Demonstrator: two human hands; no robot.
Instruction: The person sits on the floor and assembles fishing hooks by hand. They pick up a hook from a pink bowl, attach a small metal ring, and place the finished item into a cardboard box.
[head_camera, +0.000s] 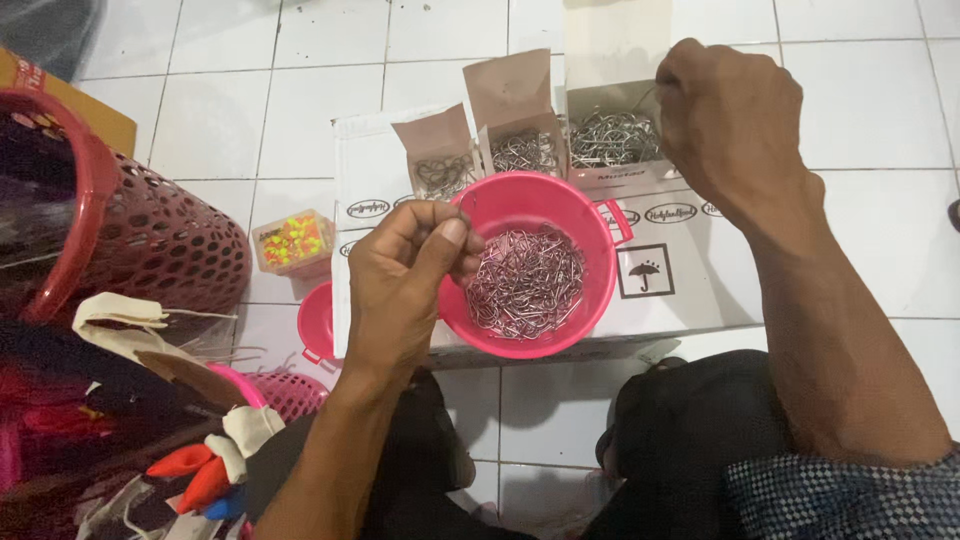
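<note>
My left hand (410, 270) hovers at the left rim of a pink plastic bowl (590, 300) and pinches a thin metal hook between thumb and fingers. The bowl holds a heap of metal hooks (525, 280). My right hand (725, 115) is closed over the rightmost of three open cardboard boxes (612, 135), fingers in its pile of hooks; what it grips is hidden. Two smaller open boxes (520, 145) with hooks stand to its left. All rest on a flat white carton (680, 270).
A red perforated basket (150, 240) stands at the left. A small clear box of yellow and orange beads (292, 242) lies beside it. Another pink bowl (318, 322) sits under the carton's left edge. Cloth and coloured floats (195, 470) lie at lower left. White tiled floor all around.
</note>
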